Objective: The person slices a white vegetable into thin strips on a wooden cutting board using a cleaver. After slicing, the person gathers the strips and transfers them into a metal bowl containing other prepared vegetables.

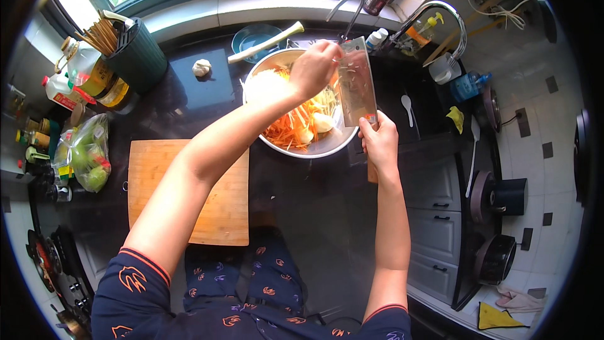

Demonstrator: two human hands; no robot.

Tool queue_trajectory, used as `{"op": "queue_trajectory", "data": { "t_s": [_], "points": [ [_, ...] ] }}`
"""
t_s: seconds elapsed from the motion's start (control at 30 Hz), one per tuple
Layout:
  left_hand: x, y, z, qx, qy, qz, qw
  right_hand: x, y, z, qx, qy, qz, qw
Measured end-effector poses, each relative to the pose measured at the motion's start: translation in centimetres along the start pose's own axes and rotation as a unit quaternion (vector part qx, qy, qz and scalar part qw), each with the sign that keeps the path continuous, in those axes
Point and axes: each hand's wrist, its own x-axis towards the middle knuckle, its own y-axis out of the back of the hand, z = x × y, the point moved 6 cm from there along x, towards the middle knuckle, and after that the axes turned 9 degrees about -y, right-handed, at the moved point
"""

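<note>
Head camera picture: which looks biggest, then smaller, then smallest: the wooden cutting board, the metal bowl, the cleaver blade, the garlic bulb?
1. Wooden cutting board
2. Metal bowl, close to the board; the arm hides part of each, so unsure
3. Cleaver blade
4. Garlic bulb

Orange carrot shreds (290,127) fill a silver bowl (327,145) beside a tan cutting board (221,208).

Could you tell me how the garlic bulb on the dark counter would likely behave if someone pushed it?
The garlic bulb looks small and rounded, so it would probably feel light and roll or wobble rather than slide straight. The counter looks glossy, so little may stop it. Its papery skin might flake if pinched.
</note>
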Motion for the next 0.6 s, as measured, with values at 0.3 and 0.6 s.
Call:
{"op": "queue_trajectory", "data": {
  "t_s": [0.3,0.6],
  "points": [
    [-4.8,-1.7,-3.2,0.168,-0.067,-0.124,0.976,-1.3,1.0,-0.4,0.026,-0.011,0.000,1.000],
    [-7.3,-6.3,2.4,0.136,-0.163,-0.227,0.951,-1.6,1.6,2.5,0.063,-0.036,0.016,0.997]
  ]
}}
